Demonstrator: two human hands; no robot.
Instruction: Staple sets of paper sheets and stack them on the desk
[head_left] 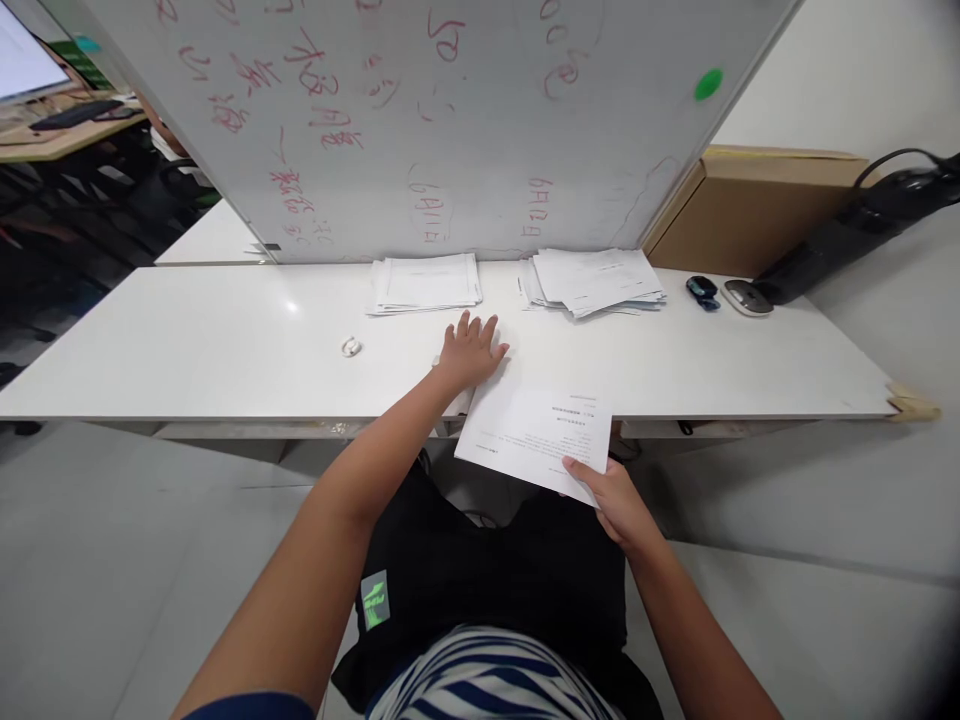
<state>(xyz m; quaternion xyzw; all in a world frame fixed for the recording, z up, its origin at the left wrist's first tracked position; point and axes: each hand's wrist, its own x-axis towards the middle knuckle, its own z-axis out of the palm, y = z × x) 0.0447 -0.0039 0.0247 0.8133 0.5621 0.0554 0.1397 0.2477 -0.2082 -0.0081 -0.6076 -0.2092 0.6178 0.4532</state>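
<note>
My right hand (619,500) grips the near right corner of a sheet of printed paper (536,430), thumb on top and fingers underneath. The sheet overhangs the front edge of the white desk (247,375). My left hand (471,352) is spread palm down over the desk by the sheet's far left corner; whether it touches the sheet I cannot tell. Beyond that hand lies a stack of papers (427,282). A second, less tidy paper stack (596,280) sits further right. Part of a small pale item (452,403) shows under my left wrist.
A whiteboard (480,130) with red writing stands along the desk's back. At the right are a cardboard box (757,210), a black cylindrical object (832,235), a computer mouse (747,297) and a small dark gadget (703,290). A small white ring-shaped item (350,346) lies left.
</note>
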